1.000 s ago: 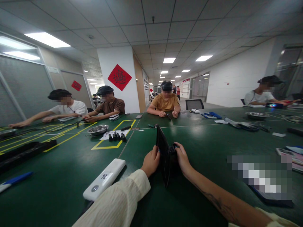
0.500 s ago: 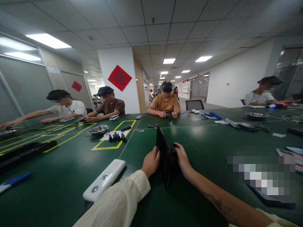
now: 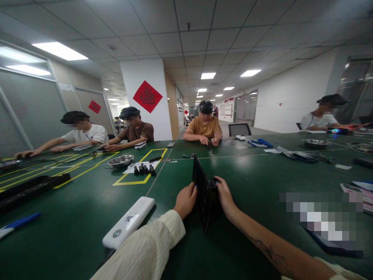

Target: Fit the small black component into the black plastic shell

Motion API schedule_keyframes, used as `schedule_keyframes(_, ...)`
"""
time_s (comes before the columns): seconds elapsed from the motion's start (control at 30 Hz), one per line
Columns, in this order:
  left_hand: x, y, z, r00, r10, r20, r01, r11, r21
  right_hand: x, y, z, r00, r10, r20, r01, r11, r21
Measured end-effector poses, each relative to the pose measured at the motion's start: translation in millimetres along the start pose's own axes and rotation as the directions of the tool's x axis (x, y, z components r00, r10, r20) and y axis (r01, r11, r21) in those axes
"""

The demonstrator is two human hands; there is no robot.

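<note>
A thin black panel [image 3: 201,194] stands upright before me, seen almost edge-on, so its faces barely show. My left hand [image 3: 185,199] is closed on its left side, thumb toward me. On the right side a black block-like part [image 3: 214,191] sticks out, and my right hand [image 3: 226,197] grips it with bent fingers. Whether this block is fixed to the panel I cannot tell. To the left of my left sleeve lies a white power bank [image 3: 129,222] with a round button and dark marks.
Several black cylindrical pieces [image 3: 144,169] stand on white paper beside a metal bowl [image 3: 121,160]. A black tray [image 3: 32,188] and a blue-and-white pen-like tool [image 3: 20,224] lie left. Pouches [image 3: 300,154] and a metal dish [image 3: 316,143] lie right. Co-workers sit around the green table [image 3: 250,179].
My hands and the panel stay almost still. The far-left co-worker's outstretched arm has drawn back to the right. The co-worker opposite has shifted a hand slightly.
</note>
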State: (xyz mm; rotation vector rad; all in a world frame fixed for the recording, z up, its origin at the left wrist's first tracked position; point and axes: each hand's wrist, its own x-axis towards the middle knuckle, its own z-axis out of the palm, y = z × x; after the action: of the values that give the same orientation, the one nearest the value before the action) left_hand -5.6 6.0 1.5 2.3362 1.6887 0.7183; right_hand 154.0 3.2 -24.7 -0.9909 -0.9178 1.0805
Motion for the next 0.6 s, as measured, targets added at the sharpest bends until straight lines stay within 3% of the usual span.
schedule_keyframes(0.4, 0.7, -1.9, 0.1, 0.999, 0.035, -0.042, -0.033, 0.998, 0.055, -2.1, -4.0, 1.3, 1.000, 0.010, 0.008, -0.010, 1.000, 0.007)
schedule_keyframes(0.6, 1.4, -2.8, 2.3, 1.000, -0.010, -0.011, 0.010, 0.999, 0.050, -2.1, -3.7, 1.3, 1.000, 0.007, 0.005, -0.007, 1.000, 0.010)
